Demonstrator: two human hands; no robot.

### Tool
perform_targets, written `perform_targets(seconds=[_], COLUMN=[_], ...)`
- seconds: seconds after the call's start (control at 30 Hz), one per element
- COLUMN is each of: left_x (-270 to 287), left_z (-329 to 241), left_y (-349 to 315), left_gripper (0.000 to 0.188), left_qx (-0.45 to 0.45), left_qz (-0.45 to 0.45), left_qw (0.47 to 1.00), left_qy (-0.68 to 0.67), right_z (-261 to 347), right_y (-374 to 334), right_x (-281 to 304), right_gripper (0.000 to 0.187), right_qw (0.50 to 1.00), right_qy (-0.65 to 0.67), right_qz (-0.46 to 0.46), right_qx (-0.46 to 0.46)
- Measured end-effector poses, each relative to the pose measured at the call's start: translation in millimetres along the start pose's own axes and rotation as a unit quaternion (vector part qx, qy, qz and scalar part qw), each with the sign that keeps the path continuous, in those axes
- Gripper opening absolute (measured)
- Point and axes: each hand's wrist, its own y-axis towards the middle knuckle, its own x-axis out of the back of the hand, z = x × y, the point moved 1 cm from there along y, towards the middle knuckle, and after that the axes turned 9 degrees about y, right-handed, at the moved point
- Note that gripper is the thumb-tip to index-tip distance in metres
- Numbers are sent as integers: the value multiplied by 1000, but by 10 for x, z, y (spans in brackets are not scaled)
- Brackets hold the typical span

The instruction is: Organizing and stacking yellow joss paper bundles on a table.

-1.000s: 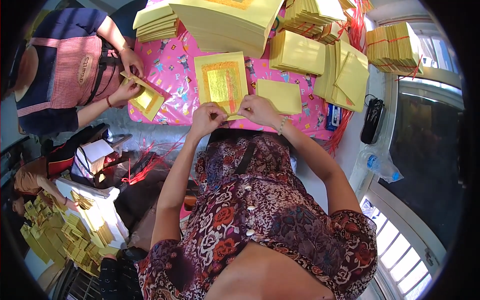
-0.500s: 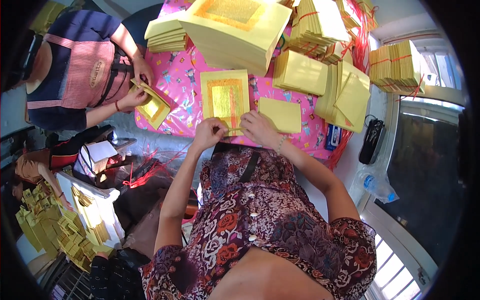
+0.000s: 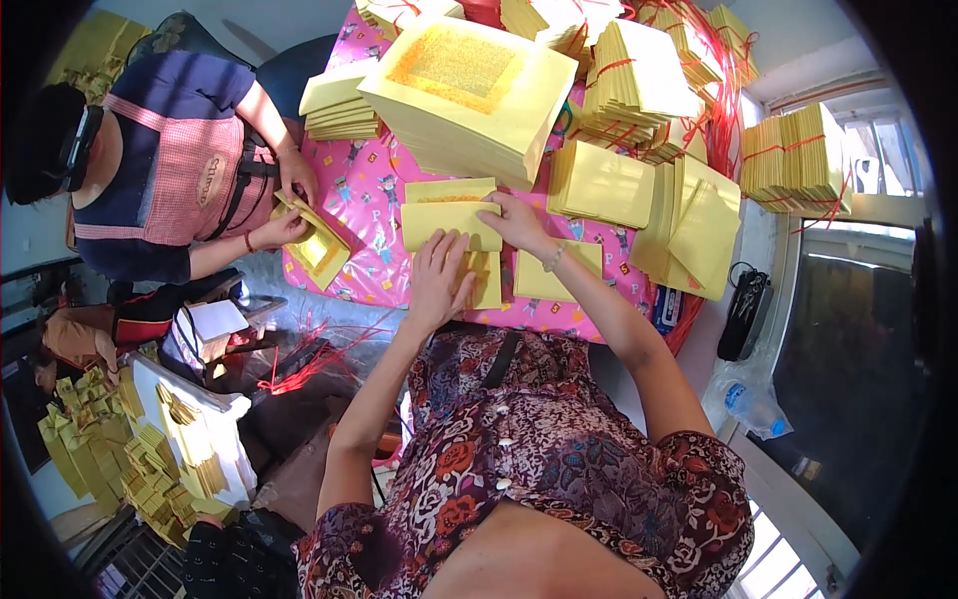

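The once-flat foil joss paper (image 3: 427, 217) is doubling over, so we're forming a fold: left hand (image 3: 437, 285) spreading its fingers on it, right hand (image 3: 517, 223) seemingly pinching its edge.

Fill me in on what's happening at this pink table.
The person's left hand lies across a folded yellow sheet, while the right hand is at its upper right corner. Beyond them, a tall paper stack stands on the pink cover. To the left, a co-worker handles another yellow sheet.
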Motion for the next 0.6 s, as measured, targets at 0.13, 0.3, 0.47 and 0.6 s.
perform_targets(seconds=[0.13, 0.3, 0.47, 0.6], left_x=[-122, -264, -286, -298], left_z=[92, 156, 168, 169], left_y=[137, 223, 249, 246], left_gripper=[66, 70, 68, 69], left_qx=[-12, 4, 3, -4], left_qz=[40, 81, 89, 98], left_qw=[996, 990, 991, 991], left_qy=[80, 115, 104, 95], right_z=[-122, -203, -335, -353], right_y=[123, 66, 86, 81], right_x=[-65, -149, -219, -236], right_gripper=[34, 30, 27, 28], right_qw=[954, 958, 971, 966], right_qy=[286, 239, 116, 94], right_qz=[-67, -119, -175, -203], right_qx=[-59, -101, -114, -131])
